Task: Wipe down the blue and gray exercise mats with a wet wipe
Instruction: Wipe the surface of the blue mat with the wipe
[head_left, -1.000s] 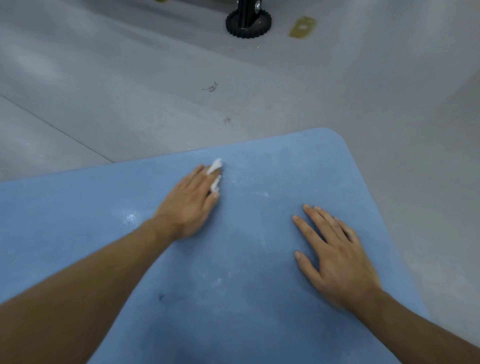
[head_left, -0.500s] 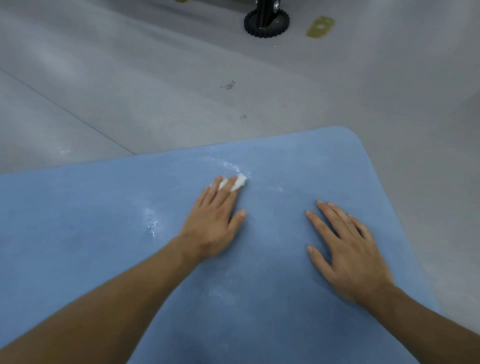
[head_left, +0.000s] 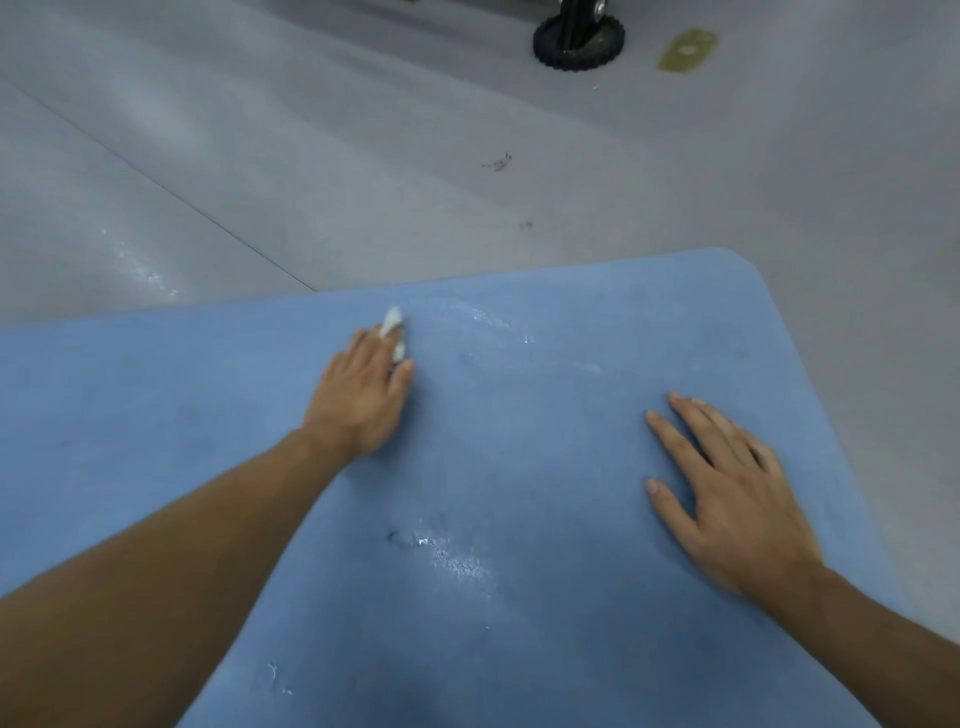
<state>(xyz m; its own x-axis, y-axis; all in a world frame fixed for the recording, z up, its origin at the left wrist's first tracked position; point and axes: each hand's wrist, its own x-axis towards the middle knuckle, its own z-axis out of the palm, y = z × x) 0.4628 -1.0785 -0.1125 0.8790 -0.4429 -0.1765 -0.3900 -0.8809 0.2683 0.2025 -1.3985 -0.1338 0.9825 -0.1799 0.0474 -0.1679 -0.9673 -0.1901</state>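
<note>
- Two bare hands work a blue foam exercise mat (head_left: 545, 457) laid on a pale gray floor (head_left: 363, 156). The left hand (head_left: 363, 395) lies fingers-forward near the mat's far edge and presses a small wadded white wet wipe (head_left: 392, 318) to the surface. Only scraps of the wipe peep out around the fingers. The right hand (head_left: 727, 493) rests flat near the rounded right corner, fingers straight and spread, holding nothing.
- Lost wipe: the wad looks pinned by pressure rather than gripped, so a quick stroke could roll it out from under the fingers.
- Overshoot: the wipe sits close to the far edge. A push too long would probably drag it onto the floor and bring grit back onto the mat.
- Shifting mat: should the right hand lift, the left hand's push could slide or buckle the foam.
- Missed patches: shiny wet streaks (head_left: 483, 319) show just right of the wipe, and more (head_left: 457, 564) lie nearer the camera. Much of the mat looks dry, and a dark smudge (head_left: 397, 538) sits beside the nearer streak. So small a wad may dry out before it covers the rest.
- Gray mat: not in view; a spent wipe would likely only smear it.
- Beyond the mat, well apart, stand a black ribbed wheel (head_left: 579, 44) and a yellow tag (head_left: 688, 49).
</note>
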